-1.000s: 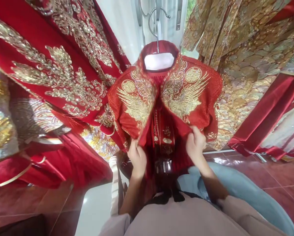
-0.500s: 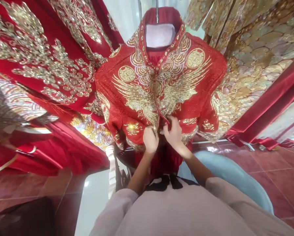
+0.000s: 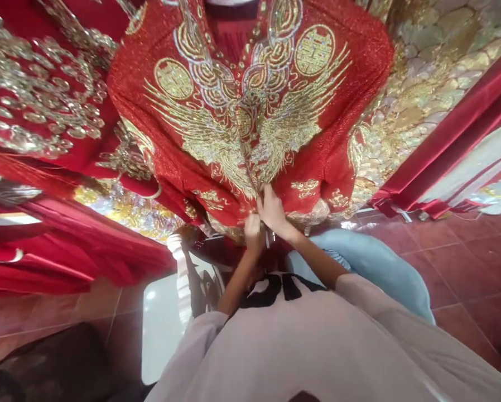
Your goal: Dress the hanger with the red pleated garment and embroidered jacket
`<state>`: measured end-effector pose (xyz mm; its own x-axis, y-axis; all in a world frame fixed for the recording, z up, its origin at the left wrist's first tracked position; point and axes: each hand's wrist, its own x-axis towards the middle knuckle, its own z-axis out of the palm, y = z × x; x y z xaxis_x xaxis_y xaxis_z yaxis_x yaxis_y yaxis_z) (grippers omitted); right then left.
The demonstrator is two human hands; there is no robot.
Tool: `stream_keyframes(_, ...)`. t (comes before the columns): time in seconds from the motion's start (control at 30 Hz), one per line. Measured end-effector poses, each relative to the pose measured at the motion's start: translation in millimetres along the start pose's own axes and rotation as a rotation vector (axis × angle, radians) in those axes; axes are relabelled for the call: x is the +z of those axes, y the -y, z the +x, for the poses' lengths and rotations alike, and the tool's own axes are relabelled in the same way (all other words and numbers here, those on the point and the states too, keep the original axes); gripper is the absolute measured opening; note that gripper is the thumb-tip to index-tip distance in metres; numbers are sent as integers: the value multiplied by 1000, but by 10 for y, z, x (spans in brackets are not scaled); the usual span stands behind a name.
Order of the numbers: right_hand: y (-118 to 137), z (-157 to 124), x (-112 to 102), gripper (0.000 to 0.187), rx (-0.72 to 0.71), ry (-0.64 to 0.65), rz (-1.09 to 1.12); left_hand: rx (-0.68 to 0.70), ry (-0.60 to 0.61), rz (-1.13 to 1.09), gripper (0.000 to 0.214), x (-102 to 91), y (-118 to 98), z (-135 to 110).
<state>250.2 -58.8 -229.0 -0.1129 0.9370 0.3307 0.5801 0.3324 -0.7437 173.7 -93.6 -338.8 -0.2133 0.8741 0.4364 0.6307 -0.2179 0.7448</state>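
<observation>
A red jacket (image 3: 217, 123) with gold embroidered wings, round medallions and a beaded collar hangs upright in front of me. Its two front edges meet down the middle. Low on that front opening, my left hand (image 3: 254, 229) is closed on the jacket near the hem, fingertips partly hidden. Just above and to its right, my right hand (image 3: 271, 211) pinches the front edge of the same jacket. The two hands almost touch. Whatever small fastening may lie between the fingers is too small to make out.
A red cloth with clear beads (image 3: 37, 95) hangs at the left. At the right are a gold scale-patterned garment (image 3: 422, 95) and a red drape (image 3: 447, 123). A light blue chair (image 3: 384, 268) and a white seat (image 3: 162, 329) stand below on the tiled floor (image 3: 463, 268).
The jacket now appears larger and higher in view, its collar partly cut off. My right hand has come in beside the left, and the front edges are closer together.
</observation>
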Motion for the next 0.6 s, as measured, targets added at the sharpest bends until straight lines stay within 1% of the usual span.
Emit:
stream_keyframes(0.07, -178, -11, 1, 23, -59, 30, 127, -97, -58, -140, 18, -63, 151, 96)
stream_keyframes(0.1, -280, -95, -5, 21, -53, 48, 220, -163, -115, -208, 16, -109, 219, 91)
stream_keyframes(0.13, -391, -217, -12, 19, 9, 40, 311, -242, -188, -270, 16, -161, 281, 54)
stream_keyframes(0.17, -512, -360, -17, 17, 115, 5, 388, -330, -265, -329, 19, -216, 340, -6)
stream_keyframes(0.2, -639, -503, -21, 17, 252, -64, 444, -426, -331, -388, 22, -272, 396, -78)
stream_keyframes(0.23, -771, -629, -26, 19, 391, -151, 475, -524, -374, -450, 24, -327, 450, -149)
stream_keyframes(0.27, -903, -724, -37, 21, 503, -231, 491, -619, -385, -515, 26, -382, 502, -211)
stream_keyframes(0.3, -1030, -783, -54, 23, 577, -280, 506, -708, -368, -585, 29, -434, 550, -256)
stream_keyframes(0.33, -1145, -807, -81, 26, 625, -291, 530, -787, -329, -655, 32, -482, 590, -284)
stream_keyframes(0.4, -1322, -779, -160, 33, 703, -248, 614, -904, -225, -785, 38, -559, 633, -296)
stream_keyframes(0.43, -1376, -748, -207, 35, 725, -200, 674, -941, -176, -839, 40, -586, 633, -290)
stream_keyframes(0.5, -1402, -707, -296, 36, 745, -74, 847, -986, -106, -925, 42, -616, 588, -281)
stream_keyframes(0.57, -1326, -731, -344, 34, 763, 32, 1036, -1020, -51, -983, 44, -625, 497, -294)
stream_keyframes(0.6, -1259, -767, -346, 34, 780, 62, 1110, -1039, -17, -1003, 44, -624, 442, -309)
